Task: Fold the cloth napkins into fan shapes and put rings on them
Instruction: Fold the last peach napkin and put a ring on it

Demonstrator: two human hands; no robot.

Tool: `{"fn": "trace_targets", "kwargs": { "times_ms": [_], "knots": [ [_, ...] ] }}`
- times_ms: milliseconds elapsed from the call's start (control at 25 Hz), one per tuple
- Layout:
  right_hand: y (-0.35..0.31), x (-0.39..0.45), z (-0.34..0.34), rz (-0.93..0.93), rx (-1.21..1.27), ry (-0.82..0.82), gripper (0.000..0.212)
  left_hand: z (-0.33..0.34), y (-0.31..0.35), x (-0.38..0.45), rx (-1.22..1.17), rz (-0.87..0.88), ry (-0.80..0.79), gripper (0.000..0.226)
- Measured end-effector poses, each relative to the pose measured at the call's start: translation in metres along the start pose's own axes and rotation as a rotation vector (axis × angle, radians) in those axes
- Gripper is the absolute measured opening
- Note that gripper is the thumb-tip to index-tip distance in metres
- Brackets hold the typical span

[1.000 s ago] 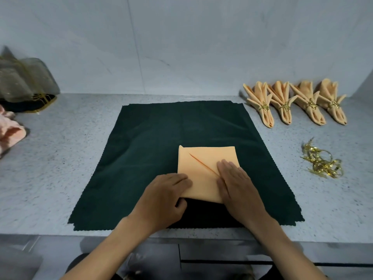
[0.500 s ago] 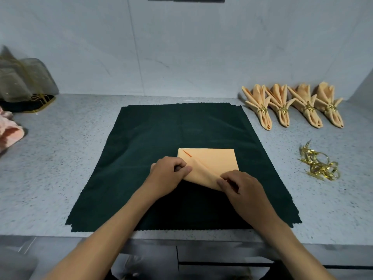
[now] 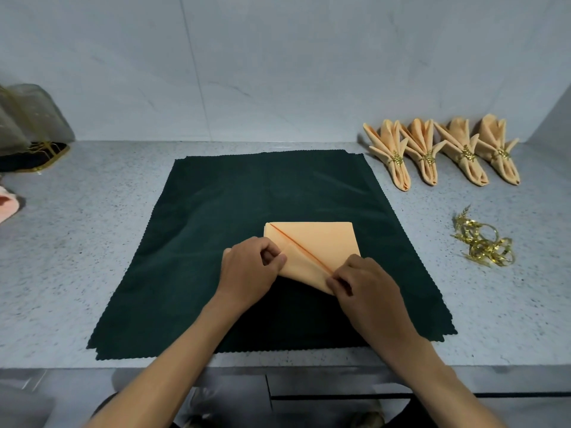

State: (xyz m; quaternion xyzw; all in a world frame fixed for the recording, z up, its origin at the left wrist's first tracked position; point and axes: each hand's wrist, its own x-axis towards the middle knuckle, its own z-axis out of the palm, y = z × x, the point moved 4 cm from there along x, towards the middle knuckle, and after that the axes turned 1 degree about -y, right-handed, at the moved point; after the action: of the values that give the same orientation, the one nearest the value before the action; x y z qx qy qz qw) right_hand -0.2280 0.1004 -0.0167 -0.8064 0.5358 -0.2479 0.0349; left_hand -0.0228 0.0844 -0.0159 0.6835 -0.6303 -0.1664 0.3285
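An orange napkin (image 3: 321, 242) lies folded on a dark green cloth (image 3: 216, 242), with a diagonal crease from its far left corner to its near right. My left hand (image 3: 250, 270) pinches the napkin's left edge, fingers curled. My right hand (image 3: 364, 285) pinches the near right end of the diagonal fold. The near flap is raised off the cloth between the two hands. Several finished fan-shaped orange napkins (image 3: 441, 152) with gold rings lie in a row at the back right. A heap of loose gold rings (image 3: 482, 242) lies on the counter to the right.
The speckled grey counter (image 3: 77, 257) ends at a front edge near me, with a wall behind. A sheer bag on a dark tray (image 3: 27, 131) stands at the far left. A pink cloth (image 3: 7, 203) shows at the left edge.
Both hands went from pressing flat on the napkin to pinching it. They have lifted the near flap and folded it up toward the diagonal crease.
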Motion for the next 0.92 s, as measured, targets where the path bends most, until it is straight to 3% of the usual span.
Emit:
{"fn": "trace_targets", "kwargs": {
  "times_ms": [200, 320, 400, 480, 560, 640, 720, 840, 920],
  "knots": [
    [0.0, -0.01, -0.004, -0.174, -0.092, -0.003, 0.018, 0.001, 0.004, -0.009, 0.025, 0.122, 0.035, 0.015],
    [-0.008, -0.014, -0.004, -0.269, -0.377, 0.063, 0.016, 0.004, 0.012, -0.011, 0.282, 0.214, 0.059, 0.016],
    [-0.021, -0.013, -0.004, -0.282, -0.549, 0.059, 0.028, 0.006, 0.026, -0.014, 0.49, 0.225, 0.041, 0.012],
    [-0.032, -0.013, -0.008, -0.23, -0.556, 0.052, 0.025, 0.013, 0.034, -0.016, 0.56, 0.24, 0.008, 0.02],
    [-0.046, -0.022, -0.012, -0.135, -0.376, 0.071, 0.008, 0.011, 0.033, -0.014, 0.411, 0.196, -0.081, 0.033],
    [-0.066, -0.034, -0.011, 0.004, -0.117, 0.057, 0.032, 0.014, 0.029, -0.01, 0.271, 0.187, -0.271, 0.034],
    [-0.088, -0.037, -0.008, 0.107, 0.048, -0.017, 0.045, 0.018, 0.027, -0.008, 0.299, 0.279, -0.419, 0.027],
    [-0.106, -0.026, 0.002, 0.171, 0.338, -0.195, 0.051, 0.015, 0.023, 0.005, 0.253, 0.337, -0.538, 0.03],
    [-0.098, -0.024, -0.005, 0.155, 0.532, -0.214, 0.045, 0.014, 0.026, 0.01, 0.341, 0.398, -0.547, 0.033]
  ]
}}
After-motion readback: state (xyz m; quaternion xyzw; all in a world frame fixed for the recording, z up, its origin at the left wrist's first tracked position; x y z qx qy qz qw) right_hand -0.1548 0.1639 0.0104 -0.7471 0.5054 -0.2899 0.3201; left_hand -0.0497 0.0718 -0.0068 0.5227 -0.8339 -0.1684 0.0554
